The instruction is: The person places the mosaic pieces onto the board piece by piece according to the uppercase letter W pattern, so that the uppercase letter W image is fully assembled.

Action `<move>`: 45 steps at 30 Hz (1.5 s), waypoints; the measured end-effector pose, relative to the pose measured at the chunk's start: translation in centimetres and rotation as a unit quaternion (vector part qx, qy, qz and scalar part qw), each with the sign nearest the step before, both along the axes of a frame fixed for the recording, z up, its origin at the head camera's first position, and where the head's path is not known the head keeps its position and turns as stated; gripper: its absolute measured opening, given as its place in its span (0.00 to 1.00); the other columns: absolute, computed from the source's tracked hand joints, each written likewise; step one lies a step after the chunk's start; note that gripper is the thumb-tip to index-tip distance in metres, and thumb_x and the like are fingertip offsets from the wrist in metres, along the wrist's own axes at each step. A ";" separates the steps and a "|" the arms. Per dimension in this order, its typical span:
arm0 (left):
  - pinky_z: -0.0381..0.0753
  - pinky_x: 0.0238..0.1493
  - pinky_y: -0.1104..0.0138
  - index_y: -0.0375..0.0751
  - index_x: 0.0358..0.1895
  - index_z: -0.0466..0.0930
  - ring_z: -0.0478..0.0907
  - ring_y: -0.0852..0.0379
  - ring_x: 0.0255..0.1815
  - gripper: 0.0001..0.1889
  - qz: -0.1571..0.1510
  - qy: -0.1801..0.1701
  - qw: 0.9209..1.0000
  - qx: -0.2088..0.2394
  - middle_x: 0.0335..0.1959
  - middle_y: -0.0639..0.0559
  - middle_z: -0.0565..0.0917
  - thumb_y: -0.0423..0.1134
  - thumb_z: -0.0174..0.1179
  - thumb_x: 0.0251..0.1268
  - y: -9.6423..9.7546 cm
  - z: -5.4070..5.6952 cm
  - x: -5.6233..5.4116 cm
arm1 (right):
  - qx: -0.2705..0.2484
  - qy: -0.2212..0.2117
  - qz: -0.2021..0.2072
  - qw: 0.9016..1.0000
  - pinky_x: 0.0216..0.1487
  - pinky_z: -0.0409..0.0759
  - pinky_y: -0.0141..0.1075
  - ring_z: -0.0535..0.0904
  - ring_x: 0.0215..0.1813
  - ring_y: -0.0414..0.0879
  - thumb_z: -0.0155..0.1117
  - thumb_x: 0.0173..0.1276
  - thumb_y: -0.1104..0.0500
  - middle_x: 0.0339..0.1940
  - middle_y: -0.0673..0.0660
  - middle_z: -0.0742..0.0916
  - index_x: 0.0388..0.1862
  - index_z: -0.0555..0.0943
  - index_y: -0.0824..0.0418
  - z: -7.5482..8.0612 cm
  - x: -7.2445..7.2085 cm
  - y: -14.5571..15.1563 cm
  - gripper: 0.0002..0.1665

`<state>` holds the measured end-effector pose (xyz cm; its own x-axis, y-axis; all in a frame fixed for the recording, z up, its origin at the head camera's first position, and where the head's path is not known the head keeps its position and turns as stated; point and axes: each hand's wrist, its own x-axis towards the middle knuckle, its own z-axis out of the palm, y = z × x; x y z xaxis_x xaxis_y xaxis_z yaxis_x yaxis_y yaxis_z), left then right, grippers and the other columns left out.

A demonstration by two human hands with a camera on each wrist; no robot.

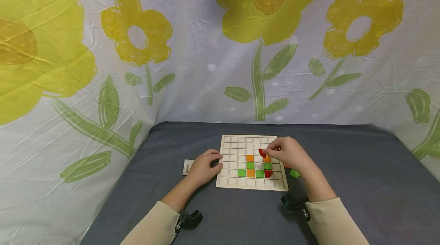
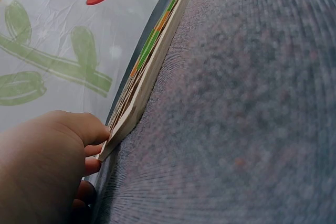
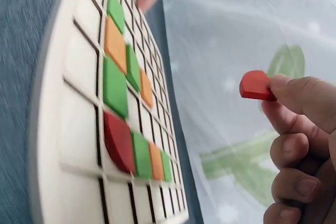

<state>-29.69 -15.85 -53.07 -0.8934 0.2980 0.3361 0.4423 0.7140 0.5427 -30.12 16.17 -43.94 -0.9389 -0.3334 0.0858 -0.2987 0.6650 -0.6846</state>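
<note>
Red rounded piece (image 1: pixel 262 153), pinched between thumb and forefinger of the right hand (image 1: pixel 287 152), hangs above the grid board (image 1: pixel 227 181) at lower centre. The step in hand appears to be placement; the next move calls for aligning the piece and lowering it flat. The left hand (image 1: pixel 203 166), fingers loosely bent, touches the board's left edge. A nearby orange tile (image 1: pixel 267 159) may obstruct; a card (image 1: pixel 186 165) lies left, a loose green piece (image 1: pixel 294 173) right
</note>
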 end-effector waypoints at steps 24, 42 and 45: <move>0.80 0.57 0.52 0.40 0.56 0.87 0.81 0.49 0.57 0.16 0.004 0.000 1.000 -0.004 0.57 0.49 0.82 0.40 0.68 0.69 -0.1 0.3 0.0 | 0.013 -0.018 0.029 0.999 0.29 0.75 0.37 0.76 0.25 0.42 0.71 0.70 0.56 0.25 0.44 0.84 0.30 0.89 0.53 -2.6 1.7 -7.9 0.07; 0.80 0.57 0.52 0.41 0.57 0.87 0.81 0.49 0.58 0.16 0.004 -0.010 1.000 -0.007 0.58 0.49 0.82 0.41 0.67 0.70 -0.1 0.2 0.1 | 0.068 0.048 0.027 0.996 0.24 0.68 0.34 0.71 0.23 0.39 0.73 0.68 0.55 0.22 0.43 0.80 0.26 0.88 0.53 -4.5 1.7 -9.3 0.10; 0.80 0.57 0.52 0.41 0.57 0.87 0.81 0.49 0.58 0.16 0.004 -0.009 1.000 -0.007 0.58 0.49 0.82 0.41 0.67 0.70 -0.1 0.2 0.1 | 0.095 0.069 0.026 0.993 0.27 0.73 0.35 0.73 0.25 0.39 0.74 0.68 0.55 0.26 0.44 0.82 0.28 0.89 0.53 -4.5 1.7 -9.4 0.08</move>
<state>-29.58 -15.93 -52.83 -0.9014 0.2957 0.3164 0.4274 0.7248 0.5403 -28.39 6.78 -48.47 -0.9036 -0.4039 0.1429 -0.4182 0.7591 -0.4989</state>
